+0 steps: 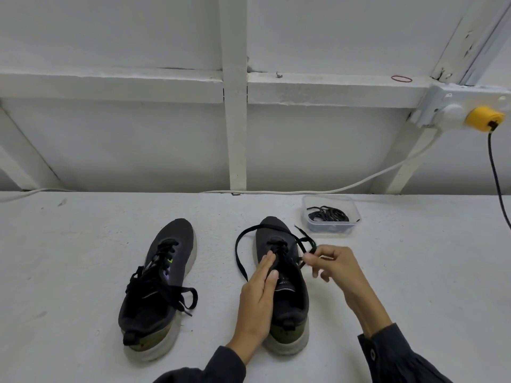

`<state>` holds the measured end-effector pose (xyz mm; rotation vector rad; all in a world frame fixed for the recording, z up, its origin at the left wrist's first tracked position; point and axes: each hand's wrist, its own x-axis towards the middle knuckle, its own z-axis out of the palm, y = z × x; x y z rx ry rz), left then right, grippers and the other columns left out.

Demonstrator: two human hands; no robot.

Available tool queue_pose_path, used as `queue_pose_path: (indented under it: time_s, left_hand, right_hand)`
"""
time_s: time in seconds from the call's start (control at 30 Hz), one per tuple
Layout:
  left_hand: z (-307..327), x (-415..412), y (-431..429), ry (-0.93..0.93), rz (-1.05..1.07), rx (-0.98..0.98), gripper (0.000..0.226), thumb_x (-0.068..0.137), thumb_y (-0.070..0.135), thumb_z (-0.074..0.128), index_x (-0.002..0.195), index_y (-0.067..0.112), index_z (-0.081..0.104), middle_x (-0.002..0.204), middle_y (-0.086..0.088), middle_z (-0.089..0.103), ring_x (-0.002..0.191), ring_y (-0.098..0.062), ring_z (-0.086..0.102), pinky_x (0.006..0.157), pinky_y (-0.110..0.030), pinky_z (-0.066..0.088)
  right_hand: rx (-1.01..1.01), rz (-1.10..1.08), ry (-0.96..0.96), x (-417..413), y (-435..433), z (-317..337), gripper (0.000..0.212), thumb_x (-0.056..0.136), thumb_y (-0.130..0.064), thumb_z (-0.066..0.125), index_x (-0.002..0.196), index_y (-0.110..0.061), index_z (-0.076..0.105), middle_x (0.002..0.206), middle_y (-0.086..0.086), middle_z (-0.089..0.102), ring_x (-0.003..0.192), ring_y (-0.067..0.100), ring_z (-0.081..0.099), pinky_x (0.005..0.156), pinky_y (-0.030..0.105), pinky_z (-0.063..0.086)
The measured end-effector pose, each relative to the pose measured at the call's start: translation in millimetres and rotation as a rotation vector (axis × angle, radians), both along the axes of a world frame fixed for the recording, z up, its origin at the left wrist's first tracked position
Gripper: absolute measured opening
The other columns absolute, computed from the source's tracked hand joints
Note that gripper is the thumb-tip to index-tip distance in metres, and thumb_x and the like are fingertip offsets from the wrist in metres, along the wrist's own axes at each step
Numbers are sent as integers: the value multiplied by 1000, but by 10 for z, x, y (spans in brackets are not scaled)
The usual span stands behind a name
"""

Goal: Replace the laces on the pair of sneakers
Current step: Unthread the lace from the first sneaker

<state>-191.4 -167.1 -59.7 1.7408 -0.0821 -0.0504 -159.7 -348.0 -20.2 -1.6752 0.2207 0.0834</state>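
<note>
Two dark sneakers sit toes-away on the counter (83,244), towards its near edge. The other sneaker (160,286), to the left, is fully laced with loose ends spilling over its side.

The sneaker in hand (293,291) sits just to its right, part unthreaded. Its black lace (237,251) loops wide off the left side, and its other run goes right.

- Left hand (257,299): fingers straight, flat along the tongue and left flank, pinning the shoe down.
- Right hand (334,266): just off the shoe's right side, thumb and forefinger pinched on the lace, other fingers curled.
- The hands are apart, with the shoe between them.

Handling, as a guess:
- The lace is flat, limp and light. It will snag at the eyelets, so it is best gripped close to the eyelet or at the stiff tip.
- The shoe is light with a soft upper and likely to slide unless held.

A clear tub (329,229) near the back edge, beyond the right hand, holds coiled spare laces (327,214).
</note>
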Motion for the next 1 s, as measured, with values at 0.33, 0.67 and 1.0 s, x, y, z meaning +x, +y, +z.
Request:
queue_pose_path:
  time_s: [0.33,0.67,1.0]
  left_hand:
    - [-11,-2,7,3,7,-8,37,103,26,44,139,34,43,146,18,44,135,10,35,112,-11,27]
    - [-9,-12,2,-16,13,3,40,103,23,44,143,26,43,147,15,44,137,7,35,112,-11,27]
    - [-11,8,16,-31,-10,43,40,103,22,44,143,25,42,149,13,43,138,6,34,113,-12,26]
  right_hand:
    - [0,134,113,-78,92,-6,28,67,-36,82,69,-9,74,65,5,64,50,13,53,44,19,35]
    - [142,-107,85,-28,50,-11,33,80,-39,73,78,-6,69,68,0,61,44,10,43,42,20,27]
    - [215,-362,-58,69,-60,37,22,88,-19,71,71,-9,62,69,1,56,48,11,45,43,20,30]
